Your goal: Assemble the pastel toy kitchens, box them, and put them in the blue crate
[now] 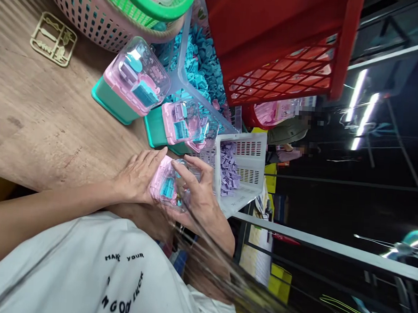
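A small pink toy case with a clear lid is held between my two hands close to my body, at the table's edge. Small blue pieces show through its lid. My left hand presses against the case's left side, fingers close together. My right hand grips it from the right, with fingers bent over the clear lid. Just beyond stand two like cases with teal bases, a nearer one and a larger-looking one. Dark blurred strands cross in front of my right forearm and partly cover the held case.
A white basket of purple pieces stands right of my hands. Behind are a clear bin of blue parts, a red crate and a pink basket holding a green one. A beige sprue frame lies at left.
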`<state>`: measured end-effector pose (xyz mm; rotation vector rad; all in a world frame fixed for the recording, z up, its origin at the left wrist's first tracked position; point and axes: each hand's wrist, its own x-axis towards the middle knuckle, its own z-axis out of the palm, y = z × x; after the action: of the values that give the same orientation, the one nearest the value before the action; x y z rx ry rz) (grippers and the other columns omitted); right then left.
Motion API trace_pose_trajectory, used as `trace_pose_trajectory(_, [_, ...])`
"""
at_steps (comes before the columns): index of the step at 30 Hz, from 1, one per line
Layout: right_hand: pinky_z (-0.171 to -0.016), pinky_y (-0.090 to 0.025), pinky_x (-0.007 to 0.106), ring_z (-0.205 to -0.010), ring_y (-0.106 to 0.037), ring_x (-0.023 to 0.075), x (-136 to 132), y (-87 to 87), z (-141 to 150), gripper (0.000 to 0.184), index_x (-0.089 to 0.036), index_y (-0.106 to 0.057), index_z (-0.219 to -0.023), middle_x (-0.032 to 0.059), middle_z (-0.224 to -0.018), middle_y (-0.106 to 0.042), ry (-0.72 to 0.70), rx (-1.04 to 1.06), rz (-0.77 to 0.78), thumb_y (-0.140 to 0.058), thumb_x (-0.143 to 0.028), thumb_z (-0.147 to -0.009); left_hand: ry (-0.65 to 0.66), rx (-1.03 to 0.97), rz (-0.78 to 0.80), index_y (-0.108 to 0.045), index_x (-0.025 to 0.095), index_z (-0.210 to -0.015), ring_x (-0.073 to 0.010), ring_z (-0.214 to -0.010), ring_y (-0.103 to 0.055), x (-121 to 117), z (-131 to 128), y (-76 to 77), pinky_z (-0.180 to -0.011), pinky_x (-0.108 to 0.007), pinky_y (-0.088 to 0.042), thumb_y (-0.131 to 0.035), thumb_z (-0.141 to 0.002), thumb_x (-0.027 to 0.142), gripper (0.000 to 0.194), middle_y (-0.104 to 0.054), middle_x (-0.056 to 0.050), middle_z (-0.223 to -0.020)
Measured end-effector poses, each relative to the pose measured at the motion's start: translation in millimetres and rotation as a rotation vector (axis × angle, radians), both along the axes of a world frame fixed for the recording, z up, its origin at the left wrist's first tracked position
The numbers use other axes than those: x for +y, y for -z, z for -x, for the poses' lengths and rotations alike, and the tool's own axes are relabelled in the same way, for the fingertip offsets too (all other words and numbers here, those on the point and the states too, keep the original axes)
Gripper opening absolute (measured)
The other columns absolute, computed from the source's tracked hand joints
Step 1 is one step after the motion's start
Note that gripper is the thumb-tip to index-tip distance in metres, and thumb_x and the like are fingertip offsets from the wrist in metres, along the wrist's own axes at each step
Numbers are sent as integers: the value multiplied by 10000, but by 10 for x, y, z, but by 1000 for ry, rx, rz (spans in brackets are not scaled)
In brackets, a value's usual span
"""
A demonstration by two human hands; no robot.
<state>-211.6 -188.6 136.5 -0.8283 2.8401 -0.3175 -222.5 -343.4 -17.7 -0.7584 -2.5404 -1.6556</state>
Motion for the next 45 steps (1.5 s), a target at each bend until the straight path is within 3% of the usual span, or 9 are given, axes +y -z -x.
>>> trace_pose_trajectory(7, [-1140, -501, 598, -1430, -431, 373, -5, 28, -33, 967, -409, -221, -1614, 125, -1511, -311, 11, 48, -4, -800, -411, -840, 10, 11, 27, -107, 112, -1645, -434, -1424, -409, -17, -8, -11, -1141, -576, -348, -722, -778, 679, 1205, -375, -277, -1604])
trace_pose_trajectory(15, [-1194, -417, 624, -1462, -370, 386, -198, -62, -126, 901, -371, -252, -1610, 136, -1508, -313, 80, 71, -133, -761, -348, -868, 2, 7, 15, -136, 76, -1634, -417, -1410, -428, 20, -3, 12, -1122, -559, -367, -681, -807, 648, 1144, -416, -279, -1568])
trace_pose_trajectory(19, [-1173, -423, 641, -1420, -417, 389, -296, -126, -83, 863, -362, -289, -1604, 144, -1480, -351, 63, 70, -189, -749, -339, -875, -14, 3, 20, -163, 55, -1625, -424, -1394, -442, 27, -3, 29, -1097, -546, -393, -707, -771, 635, 1167, -435, -286, -1551])
trace_pose_trajectory(26, [-1134, -503, 558, -1445, -402, 359, -73, -69, 121, 912, -389, -278, -1613, 114, -1517, -309, -94, -33, -84, -779, -391, -850, 26, -15, 11, -165, 68, -1628, -451, -1410, -411, -19, 11, 11, -1119, -576, -376, -776, -641, 718, 1331, -404, -285, -1575])
trace_pose_trajectory(32, [-1124, -506, 582, -1420, -428, 357, 35, 4, 119, 897, -369, -314, -1607, 127, -1484, -341, -63, 8, -17, -781, -492, -851, 19, -48, 56, -155, 77, -1634, -429, -1424, -406, -2, 1, -31, -1151, -557, -351, -767, -665, 646, 1280, -395, -265, -1588])
trace_pose_trajectory(39, [-1110, -515, 584, -1396, -462, 356, 32, 21, 120, 911, -365, -365, -1576, 125, -1474, -389, -86, 33, 17, -827, -390, -791, 10, -31, 50, -174, 75, -1620, -417, -1396, -432, 10, 5, -17, -1139, -559, -359, -770, -687, 613, 1231, -433, -256, -1550])
trace_pose_trajectory(45, [-1073, -534, 593, -1351, -500, 364, 81, 56, 104, 911, -341, -380, -1565, 140, -1437, -428, -101, 41, 42, -831, -371, -774, 77, -101, 91, -188, 56, -1602, -410, -1418, -399, -79, 14, -173, -1156, -562, -354, -753, -729, 532, 1144, -407, -257, -1570])
